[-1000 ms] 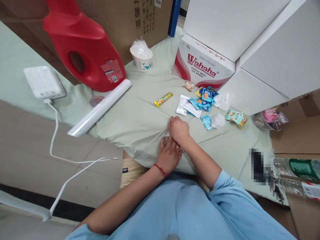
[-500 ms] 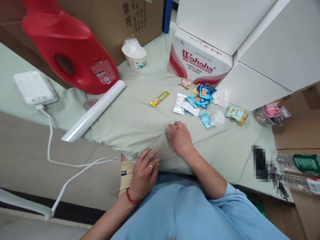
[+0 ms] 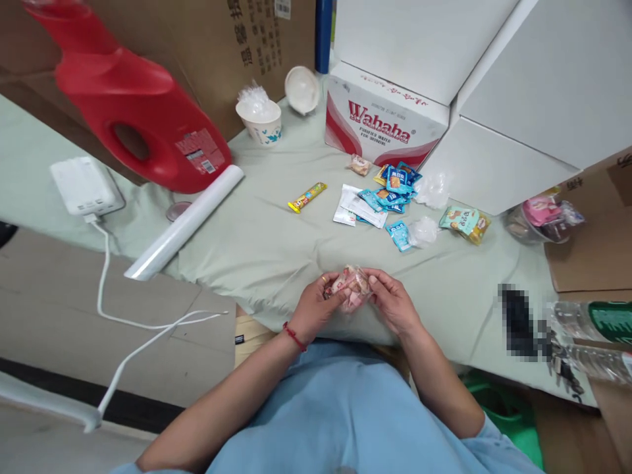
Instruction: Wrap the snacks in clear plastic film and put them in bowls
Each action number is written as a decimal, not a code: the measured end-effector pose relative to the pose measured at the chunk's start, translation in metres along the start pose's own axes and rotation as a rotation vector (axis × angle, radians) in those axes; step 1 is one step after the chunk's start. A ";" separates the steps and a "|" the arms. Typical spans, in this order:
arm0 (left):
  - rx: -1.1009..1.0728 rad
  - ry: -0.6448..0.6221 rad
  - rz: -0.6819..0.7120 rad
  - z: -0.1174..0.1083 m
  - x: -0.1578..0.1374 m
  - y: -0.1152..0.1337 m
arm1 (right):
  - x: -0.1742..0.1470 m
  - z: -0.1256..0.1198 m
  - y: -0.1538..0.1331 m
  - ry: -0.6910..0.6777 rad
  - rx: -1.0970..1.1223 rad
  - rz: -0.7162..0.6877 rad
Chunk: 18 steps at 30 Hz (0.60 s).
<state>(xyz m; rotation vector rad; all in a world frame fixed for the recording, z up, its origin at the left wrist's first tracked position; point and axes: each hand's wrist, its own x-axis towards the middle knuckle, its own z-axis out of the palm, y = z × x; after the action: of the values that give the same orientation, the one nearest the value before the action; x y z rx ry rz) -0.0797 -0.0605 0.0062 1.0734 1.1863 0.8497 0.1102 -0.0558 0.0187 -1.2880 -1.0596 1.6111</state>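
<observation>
My left hand (image 3: 316,306) grips a small clear plastic bag (image 3: 351,288) from its left side, thumb across the front. Pinkish and brown wrapped pieces show through the plastic; their exact kind I cannot make out. From the right, my right hand (image 3: 394,303) pinches the bag's edge between thumb and fingers. Both hands are just above the near part of the pale green sheet (image 3: 261,257). Beyond them lie a blue sachet (image 3: 397,236), a crumpled clear plastic piece (image 3: 423,232), white packets (image 3: 363,209) and a yellow snack stick (image 3: 307,197).
A Wahaba-type printed carton (image 3: 385,125) stands at the back, beside white boxes (image 3: 508,158). A paper cup (image 3: 261,125) holds plastic; another white cup (image 3: 302,91) lies tilted behind it. On the left are a red jug (image 3: 162,125), a white roll (image 3: 185,224) and a power bank (image 3: 86,187).
The snack-filled bag has appeared between my hands, which have come together on it. Earlier they were apart, low over the sheet. A second white cup now shows at the back.
</observation>
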 end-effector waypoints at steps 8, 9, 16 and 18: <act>0.305 0.014 0.174 0.010 0.004 -0.006 | -0.021 -0.075 -0.002 0.181 -0.130 -0.083; 0.369 0.091 0.220 0.003 0.005 -0.007 | -0.022 -0.097 -0.006 0.296 -0.116 -0.092; 0.748 0.526 0.420 -0.072 0.009 -0.012 | 0.024 -0.248 -0.029 0.999 -0.015 -0.189; 0.822 0.594 0.455 -0.085 0.011 -0.012 | 0.049 -0.261 -0.030 1.037 -0.169 -0.171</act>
<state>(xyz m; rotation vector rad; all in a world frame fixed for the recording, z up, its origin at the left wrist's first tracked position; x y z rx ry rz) -0.1612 -0.0369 -0.0118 1.8845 1.9175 1.1038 0.3616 0.0329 -0.0026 -1.7697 -0.6032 0.5432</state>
